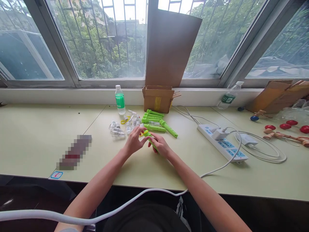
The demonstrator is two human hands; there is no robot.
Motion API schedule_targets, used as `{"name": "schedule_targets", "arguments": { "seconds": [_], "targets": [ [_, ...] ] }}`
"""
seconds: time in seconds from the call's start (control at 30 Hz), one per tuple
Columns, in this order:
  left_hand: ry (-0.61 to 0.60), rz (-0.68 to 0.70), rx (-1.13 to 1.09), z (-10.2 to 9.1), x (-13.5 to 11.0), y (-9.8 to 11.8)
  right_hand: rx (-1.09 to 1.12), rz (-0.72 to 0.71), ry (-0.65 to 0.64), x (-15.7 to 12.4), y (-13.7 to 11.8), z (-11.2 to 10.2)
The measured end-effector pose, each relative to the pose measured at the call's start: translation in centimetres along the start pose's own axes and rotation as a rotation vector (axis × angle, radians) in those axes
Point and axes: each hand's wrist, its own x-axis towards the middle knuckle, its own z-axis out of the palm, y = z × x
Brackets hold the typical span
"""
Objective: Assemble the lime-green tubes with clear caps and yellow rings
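- Green tube (151, 140): slim, bright green plastic, slanting down from upper left to lower right, low over the table, well in front of the cardboard box (158, 99).
- A yellow ring (145, 132) sits at its box-side end.
- Left hand (134, 141) pinches that end; right hand (161, 145) grips the other.

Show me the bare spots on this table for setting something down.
Bare: the table left of the blurred patch, and the strip between the right hand, gripping a green tube, and the power strip. Crowded: clear caps and a green tube pile behind the left hand; wooden toys at far right.
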Motion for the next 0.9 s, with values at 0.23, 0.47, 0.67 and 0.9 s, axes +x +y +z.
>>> {"name": "schedule_targets", "arguments": {
  "seconds": [0.23, 0.47, 0.67, 0.9],
  "targets": [
    [0.010, -0.034, 0.053, 0.21, -0.22, -0.06, -0.004, -0.015, 0.001, 0.04, -0.13, 0.07],
    [0.033, -0.003, 0.019, 0.18, -0.25, -0.02, -0.023, 0.021, 0.032, -0.01, -0.15, 0.06],
    [0.022, 0.010, 0.023, 0.00, -0.16, -0.07, -0.072, 0.026, 0.044, -0.20, -0.23, 0.16],
    [0.004, -0.006, 0.082, 0.23, -0.33, -0.04, -0.078, 0.040, 0.035, -0.17, -0.22, 0.20]
  ]
}}
